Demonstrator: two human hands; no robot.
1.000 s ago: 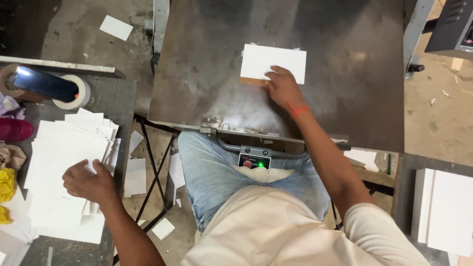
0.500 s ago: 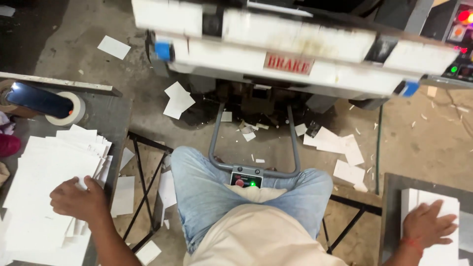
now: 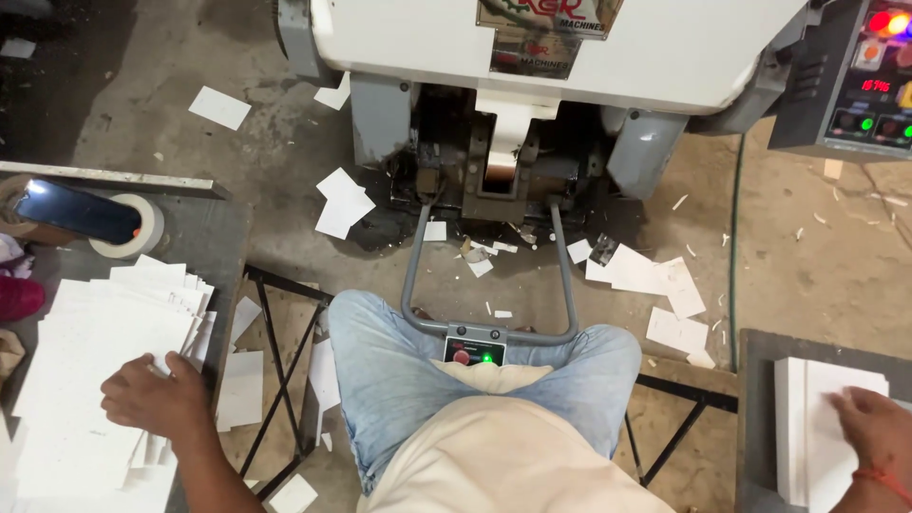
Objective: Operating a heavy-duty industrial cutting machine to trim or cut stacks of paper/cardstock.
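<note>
At about 8 o'clock, the left hand (image 3: 152, 399) rests with curled fingers on the edge of a loose stack of white sheets (image 3: 90, 370) covering the left desk (image 3: 204, 233). At 4 o'clock, the right hand (image 3: 879, 432) lies flat, fingers spread, on a neat white pile (image 3: 807, 418). Paper scraps (image 3: 655, 280) litter the floor by the machine (image 3: 570, 57) at 12 o'clock.

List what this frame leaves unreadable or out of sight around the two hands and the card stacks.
Head view:
- Right hand: cut off by the right and bottom edges; its grip on the white stack is unclear.
- Left hand: fingertips are hidden among the white sheets, so any pinch is hidden.
- Sheet pile: its lower end runs off the bottom edge.
- Control panel: cropped at the right edge.
</note>
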